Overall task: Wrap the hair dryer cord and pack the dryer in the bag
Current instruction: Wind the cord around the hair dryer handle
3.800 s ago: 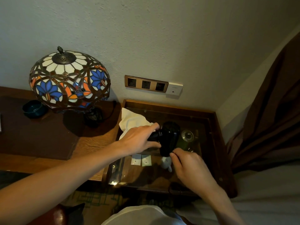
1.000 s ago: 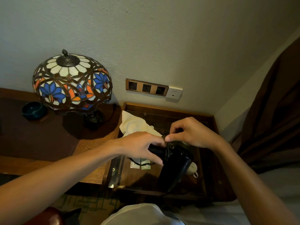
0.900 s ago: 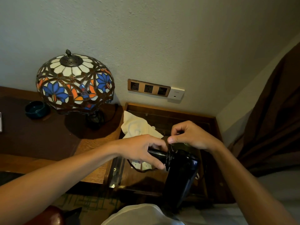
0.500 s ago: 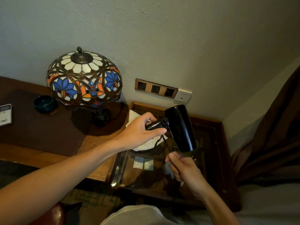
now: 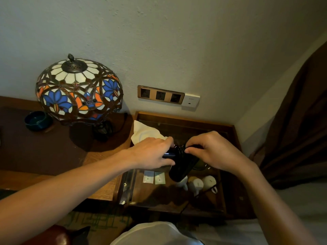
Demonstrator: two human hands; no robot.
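Note:
The black hair dryer (image 5: 182,167) hangs over the glass-topped side table (image 5: 228,128), barrel pointing down toward me. My left hand (image 5: 152,152) grips its handle. My right hand (image 5: 214,151) pinches the black cord (image 5: 179,149) where several loops lie around the joint of handle and barrel. A loose length of cord (image 5: 203,194) trails down over the table's front right. The cream cloth bag (image 5: 144,132) lies crumpled at the table's back left, partly behind my left hand.
A stained-glass lamp (image 5: 78,89) and a dark green bowl (image 5: 38,120) stand on the desk to the left. Under the glass sit white cups (image 5: 201,183) and two small sachets (image 5: 154,177). Wall sockets (image 5: 161,94) are above; a brown curtain (image 5: 299,121) hangs at right.
The dryer has swung down from a raised, upright pose to barrel-down over the table. My right hand has come up from below the barrel to the handle joint with the cord.

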